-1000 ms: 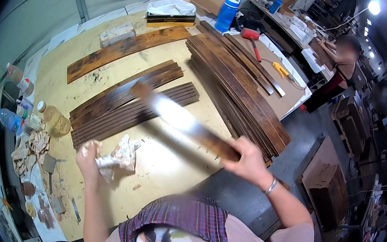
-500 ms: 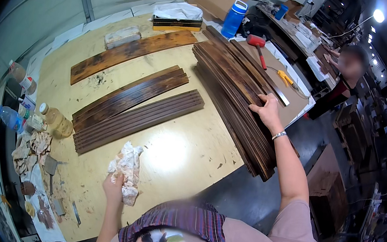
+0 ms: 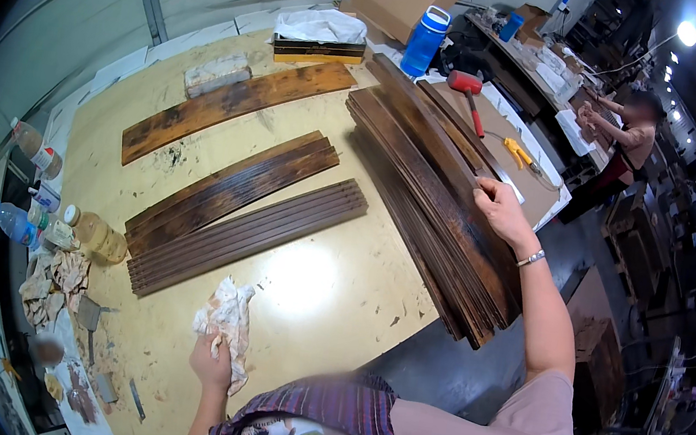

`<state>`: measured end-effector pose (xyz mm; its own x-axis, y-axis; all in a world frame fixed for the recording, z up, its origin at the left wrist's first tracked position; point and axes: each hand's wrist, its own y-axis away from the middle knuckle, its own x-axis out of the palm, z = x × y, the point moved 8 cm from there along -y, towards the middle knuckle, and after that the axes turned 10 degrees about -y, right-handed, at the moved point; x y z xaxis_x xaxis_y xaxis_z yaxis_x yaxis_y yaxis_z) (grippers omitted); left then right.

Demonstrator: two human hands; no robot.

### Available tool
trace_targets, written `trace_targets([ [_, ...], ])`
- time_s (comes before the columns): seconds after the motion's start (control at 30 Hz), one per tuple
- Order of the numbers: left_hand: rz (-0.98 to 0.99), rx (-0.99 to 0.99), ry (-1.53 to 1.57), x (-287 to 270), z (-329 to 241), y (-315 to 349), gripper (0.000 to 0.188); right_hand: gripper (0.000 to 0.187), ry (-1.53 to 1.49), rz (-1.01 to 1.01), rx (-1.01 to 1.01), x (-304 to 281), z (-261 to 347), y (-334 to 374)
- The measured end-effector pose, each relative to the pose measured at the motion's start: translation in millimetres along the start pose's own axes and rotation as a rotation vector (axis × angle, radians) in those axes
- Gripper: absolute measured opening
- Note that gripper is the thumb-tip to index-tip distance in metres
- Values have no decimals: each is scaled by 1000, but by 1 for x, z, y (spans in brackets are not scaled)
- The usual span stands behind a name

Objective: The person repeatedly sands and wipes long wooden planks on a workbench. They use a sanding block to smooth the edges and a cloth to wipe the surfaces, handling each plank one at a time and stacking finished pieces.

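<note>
My left hand (image 3: 210,363) is closed round a crumpled white rag (image 3: 229,318) with brownish stains, low over the near part of the table. On the right, my right hand (image 3: 504,211) pinches the edge of a dark stained wooden board (image 3: 436,159). That board slants along the top of a stack of similar boards (image 3: 402,212), whose near ends stick out past the table edge. Left of the stack lie grooved dark strips (image 3: 252,235), a pair of glossy boards (image 3: 236,188), and a lighter brown board (image 3: 239,109) farther back.
A red-headed mallet (image 3: 466,85), yellow air gun (image 3: 517,152) and blue bottle (image 3: 426,42) stand or lie at the far right. Several bottles (image 3: 96,236), rags and a brush (image 3: 88,314) crowd the table's left edge. A boxed cloth (image 3: 320,36) sits at the back. Another person (image 3: 631,137) works beyond.
My right hand has shifted slightly right and nearer, drawing the edge of a board with it so more of its broad face shows. My left hand and the rag have moved a little nearer.
</note>
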<state>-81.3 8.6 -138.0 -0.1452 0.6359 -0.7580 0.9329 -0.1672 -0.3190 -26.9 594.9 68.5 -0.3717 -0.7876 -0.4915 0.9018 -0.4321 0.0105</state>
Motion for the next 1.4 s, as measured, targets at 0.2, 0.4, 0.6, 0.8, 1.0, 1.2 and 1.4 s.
trace_targets([
  [0.2,-27,32,-55,-2,-10,-1,16,41,186,-44,-90,-12,19,-11],
  [0.4,-38,51,-85,3,-4,1,20,62,293,11,-110,5,6,-21],
  [0.6,-64,68,-103,2,-10,1,18,31,530,-143,-313,16,40,-15],
  [0.8,-66,50,-169,-5,-8,6,16,36,286,205,-129,150,48,-16],
  [1.0,-34,39,-92,4,-8,-3,17,68,191,-266,100,204,-74,-59],
  [1.2,-21,73,-103,-2,-9,1,21,43,-218,-367,245,238,-111,-61],
  [1.4,-28,137,-23,-6,-13,0,17,29,-792,-513,359,249,-135,-41],
])
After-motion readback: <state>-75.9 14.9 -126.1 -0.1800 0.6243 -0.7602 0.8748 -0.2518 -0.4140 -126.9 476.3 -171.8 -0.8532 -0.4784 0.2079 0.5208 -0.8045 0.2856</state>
